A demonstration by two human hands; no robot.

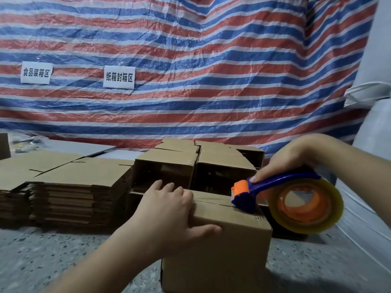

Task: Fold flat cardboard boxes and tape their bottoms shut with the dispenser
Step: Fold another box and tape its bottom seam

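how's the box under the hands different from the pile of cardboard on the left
The box under the hands is folded up into a standing cube; the pile on the left is flat sheets stacked in layers. The box is being handled: the left hand steadies its top edge while the right hand presses the tape dispenser at its flap seam; nothing touches the pile. Both are plain brown cardboard resting on the speckled floor.

We cannot see the left part of the box (222, 240) seam under the left hand (169, 210), and the box's bottom runs off the lower edge. Right of the box, the dispenser (275, 193) handle is covered by the right hand (296, 157), and its blade end hides the seam there. Left of the box, the flat stack (63, 187) is cut by the frame edge.
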